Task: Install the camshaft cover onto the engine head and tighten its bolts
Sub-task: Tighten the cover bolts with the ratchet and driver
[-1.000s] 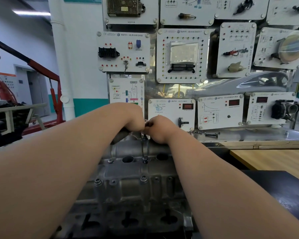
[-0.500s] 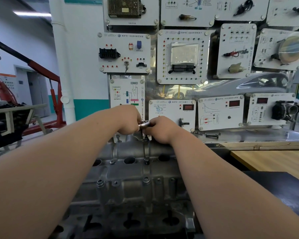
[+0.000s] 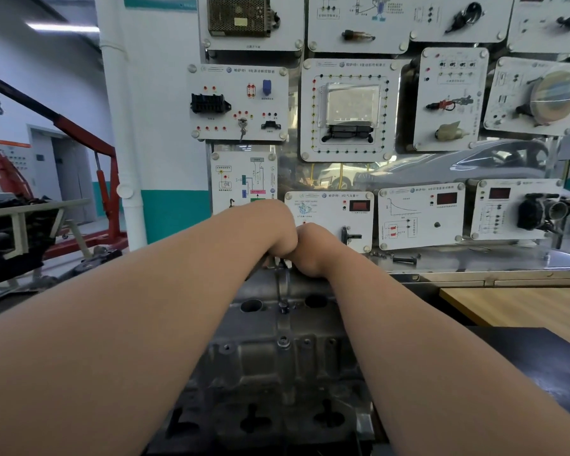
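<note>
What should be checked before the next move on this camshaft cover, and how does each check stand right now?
1. Both hands on the job: ok; left hand and right hand are fisted, touching, at the far edge of the camshaft cover.
2. Tool seated on a bolt: cannot tell; the fists hide it.
3. Centre-line bolts present: ok; two heads show.
4. Their tightness: cannot tell.
5. Stray hardware: not ok; a loose bolt lies on the metal ledge behind.
</note>
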`<act>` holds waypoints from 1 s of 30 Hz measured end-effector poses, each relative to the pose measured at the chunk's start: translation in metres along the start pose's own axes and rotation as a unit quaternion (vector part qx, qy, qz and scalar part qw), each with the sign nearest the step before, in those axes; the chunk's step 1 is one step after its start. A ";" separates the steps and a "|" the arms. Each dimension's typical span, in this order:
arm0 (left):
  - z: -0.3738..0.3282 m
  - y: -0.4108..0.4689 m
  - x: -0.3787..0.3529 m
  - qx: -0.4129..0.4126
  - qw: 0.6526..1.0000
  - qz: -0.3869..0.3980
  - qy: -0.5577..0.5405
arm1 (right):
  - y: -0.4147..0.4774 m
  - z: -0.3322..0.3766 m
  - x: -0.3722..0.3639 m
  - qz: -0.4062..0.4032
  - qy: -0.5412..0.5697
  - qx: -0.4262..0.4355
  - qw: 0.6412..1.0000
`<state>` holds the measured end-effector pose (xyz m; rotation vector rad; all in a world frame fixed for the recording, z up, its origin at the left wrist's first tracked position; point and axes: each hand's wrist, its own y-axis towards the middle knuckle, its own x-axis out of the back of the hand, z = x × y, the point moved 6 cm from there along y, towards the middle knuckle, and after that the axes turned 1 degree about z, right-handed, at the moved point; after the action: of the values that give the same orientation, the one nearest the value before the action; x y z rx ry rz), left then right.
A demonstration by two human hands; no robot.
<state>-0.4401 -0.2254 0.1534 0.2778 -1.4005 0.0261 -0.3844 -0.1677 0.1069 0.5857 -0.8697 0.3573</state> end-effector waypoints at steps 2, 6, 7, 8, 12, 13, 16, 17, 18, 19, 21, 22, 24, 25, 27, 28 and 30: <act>-0.001 -0.002 0.002 -0.005 0.999 0.012 0.043 | 0.001 -0.003 0.000 -0.003 0.015 0.001 1.000; 0.014 -0.006 0.001 -0.038 0.998 -0.009 0.054 | 0.004 -0.004 -0.002 0.001 0.026 0.001 1.000; 0.018 -0.008 -0.001 -0.045 0.998 -0.014 0.048 | 0.004 -0.004 -0.002 0.001 0.029 0.001 1.000; 0.021 -0.008 -0.003 -0.051 0.998 -0.018 0.044 | 0.004 -0.004 -0.002 0.002 0.032 0.002 0.999; 0.026 -0.005 -0.009 -0.084 0.995 -0.037 0.026 | 0.002 -0.005 0.000 -0.007 0.038 0.006 0.999; 0.027 -0.004 -0.010 -0.092 0.995 -0.039 0.023 | 0.001 -0.004 0.001 -0.009 0.039 0.007 0.999; 0.031 -0.004 -0.011 -0.110 0.992 -0.055 0.018 | 0.000 -0.003 0.002 -0.007 0.049 0.009 0.999; 0.032 -0.005 -0.011 -0.114 0.991 -0.061 0.016 | 0.000 -0.003 0.002 -0.005 0.051 0.009 0.999; 0.032 -0.006 -0.012 -0.117 0.991 -0.066 0.014 | 0.000 -0.003 0.002 -0.003 0.052 0.008 0.999; 0.032 -0.006 -0.013 -0.117 0.991 -0.068 0.010 | 0.000 -0.002 0.002 -0.001 0.050 0.008 0.999; 0.032 -0.007 -0.016 -0.106 0.992 -0.066 -0.008 | 0.000 -0.002 0.002 0.000 0.038 0.007 0.999; 0.032 -0.007 -0.018 -0.095 0.993 -0.064 -0.019 | 0.001 -0.002 0.002 -0.001 0.032 0.006 0.999; 0.030 -0.006 -0.016 -0.063 0.996 -0.058 -0.034 | 0.001 -0.002 0.001 0.000 0.027 0.002 1.000; 0.028 -0.005 -0.012 -0.044 0.997 -0.055 -0.034 | 0.002 -0.002 0.001 0.001 0.025 0.000 1.000; 0.019 -0.006 -0.005 -0.010 0.999 -0.037 -0.016 | 0.002 -0.002 0.000 -0.001 0.019 0.002 1.000; 0.013 -0.006 -0.003 0.000 1.000 -0.024 -0.002 | 0.002 -0.001 0.000 -0.003 0.011 0.004 1.000; 0.001 -0.007 0.000 0.017 1.000 0.004 0.026 | 0.001 0.000 0.000 0.004 -0.025 0.007 1.000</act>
<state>-0.4395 -0.2327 0.1520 0.2990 -1.3510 0.0628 -0.3847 -0.1663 0.1075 0.6063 -0.9174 0.3568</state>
